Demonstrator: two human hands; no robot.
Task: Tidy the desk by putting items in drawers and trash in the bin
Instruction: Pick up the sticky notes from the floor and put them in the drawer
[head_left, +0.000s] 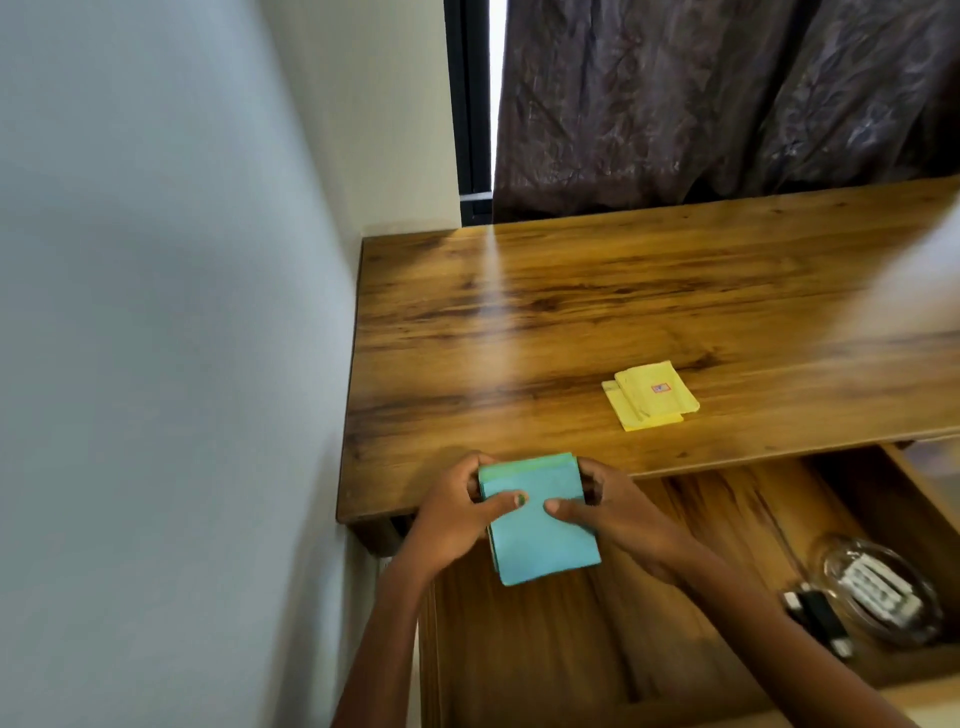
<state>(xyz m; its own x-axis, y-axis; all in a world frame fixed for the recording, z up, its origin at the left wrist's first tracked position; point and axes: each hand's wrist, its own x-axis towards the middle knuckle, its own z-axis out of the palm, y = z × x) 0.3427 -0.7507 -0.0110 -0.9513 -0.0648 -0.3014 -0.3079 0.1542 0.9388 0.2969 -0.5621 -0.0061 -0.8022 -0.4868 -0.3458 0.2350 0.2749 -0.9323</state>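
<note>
A stack of teal paper squares (540, 540) hangs over the front edge of the wooden desk (571, 312), above the pulled-out drawer (571, 649). My left hand (457, 519) grips the stack's left side with the thumb on top. My right hand (613, 514) grips its right side the same way. A small pile of yellow paper pads (649, 397) with a red label lies on the desk, further back and to the right.
A clear glass dish (883, 587) holding a white object sits at the drawer's right, beside a black-and-white gadget (821, 613). A pale wall (156, 364) borders the desk's left side. A dark curtain (727, 93) hangs behind the desk.
</note>
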